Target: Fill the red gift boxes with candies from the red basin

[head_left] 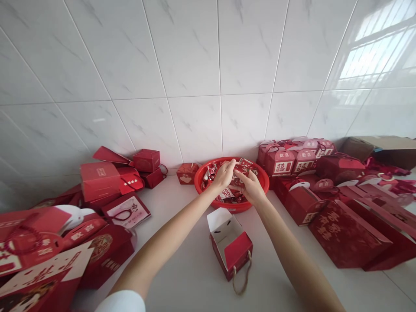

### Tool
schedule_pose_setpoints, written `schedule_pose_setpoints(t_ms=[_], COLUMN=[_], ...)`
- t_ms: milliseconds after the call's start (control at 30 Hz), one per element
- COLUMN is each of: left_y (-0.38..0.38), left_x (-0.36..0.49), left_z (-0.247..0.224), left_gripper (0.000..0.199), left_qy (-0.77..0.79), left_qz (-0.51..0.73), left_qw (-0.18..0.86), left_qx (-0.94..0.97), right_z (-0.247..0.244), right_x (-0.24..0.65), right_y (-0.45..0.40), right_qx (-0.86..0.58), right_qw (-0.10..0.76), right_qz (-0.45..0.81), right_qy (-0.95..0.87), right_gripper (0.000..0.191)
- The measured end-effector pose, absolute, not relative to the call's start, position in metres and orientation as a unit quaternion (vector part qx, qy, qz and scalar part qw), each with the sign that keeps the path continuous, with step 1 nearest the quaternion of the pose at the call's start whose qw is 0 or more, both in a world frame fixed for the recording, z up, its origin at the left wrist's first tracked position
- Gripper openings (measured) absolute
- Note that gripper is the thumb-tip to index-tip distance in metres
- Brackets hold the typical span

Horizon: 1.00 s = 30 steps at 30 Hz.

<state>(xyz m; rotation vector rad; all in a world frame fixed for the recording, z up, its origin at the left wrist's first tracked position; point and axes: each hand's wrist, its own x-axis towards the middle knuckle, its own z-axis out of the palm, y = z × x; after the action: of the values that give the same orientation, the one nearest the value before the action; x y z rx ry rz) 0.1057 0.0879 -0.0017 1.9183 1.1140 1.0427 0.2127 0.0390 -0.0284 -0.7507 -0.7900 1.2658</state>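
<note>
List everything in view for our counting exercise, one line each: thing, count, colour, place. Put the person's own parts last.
Basin: one, red, centre, near the wall
Wrapped packets: many, red and white, in the basin
Open box: one, red with white inside, in front of the basin
Rope handle: one, brown, on the open box
Small box: one, red, just left of the basin
Left-hand boxes: several, overlapping, mostly red, left side
Right-hand boxes: many, overlapping, mostly red, right side
Cardboard box: one, brown, far right
Counter: one, pale, below everything
Tiled wall: one, white with grey veins, behind
Sleeve: one, white, bottom left
Left hand; right hand: one each, bare, at the basin
</note>
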Motion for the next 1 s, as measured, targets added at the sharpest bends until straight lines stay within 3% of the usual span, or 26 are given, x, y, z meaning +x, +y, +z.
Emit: schedule_pose_setpoints(t_ms=[100, 333, 433, 567, 667, 833, 1000], left_y=[0.089, 0.102, 0.116, 0.133, 0.139, 0.142, 0.145], left_x=[0.095, 0.078, 0.079, 0.079, 0.075, 0.07, 0.069], left_z=[-0.001, -0.027, -0.031, -0.025, -0.021, -0.019, -0.022], left_gripper=[0.043, 0.007, 0.003, 0.019, 0.015, 0.046, 0.054], left_qy=[0.44, 0.455, 0.478, 0.482, 0.48, 0.48, 0.486], left_qz=[0.303, -0.033, -0.048, -0.017, -0.005, -0.002, -0.003], left_qw=[0.34, 0.327, 0.269, 0.223, 0.212, 0.203, 0.186], left_qx=[0.774, 0.828, 0.835, 0.847, 0.852, 0.854, 0.854], right_z=[-0.027, -0.022, -0.028, -0.042, -0.049, -0.05, -0.047], right_x=[0.224, 0.249, 0.249, 0.247, 0.246, 0.247, 0.246], right_y=[0.043, 0.049, 0.05, 0.055, 0.06, 0.062, 0.059], right_qx=[-0.356, -0.37, -0.385, -0.398, -0.406, -0.408, -0.412], right_qw=[0.696, 0.75, 0.737, 0.72, 0.714, 0.71, 0.703], right_qz=[0.538, 0.479, 0.484, 0.488, 0.491, 0.496, 0.5], right_qy=[-0.315, -0.267, -0.271, -0.293, -0.291, -0.291, -0.294], right_gripper=[0.033, 0.031, 0.031, 0.03, 0.029, 0.026, 0.026])
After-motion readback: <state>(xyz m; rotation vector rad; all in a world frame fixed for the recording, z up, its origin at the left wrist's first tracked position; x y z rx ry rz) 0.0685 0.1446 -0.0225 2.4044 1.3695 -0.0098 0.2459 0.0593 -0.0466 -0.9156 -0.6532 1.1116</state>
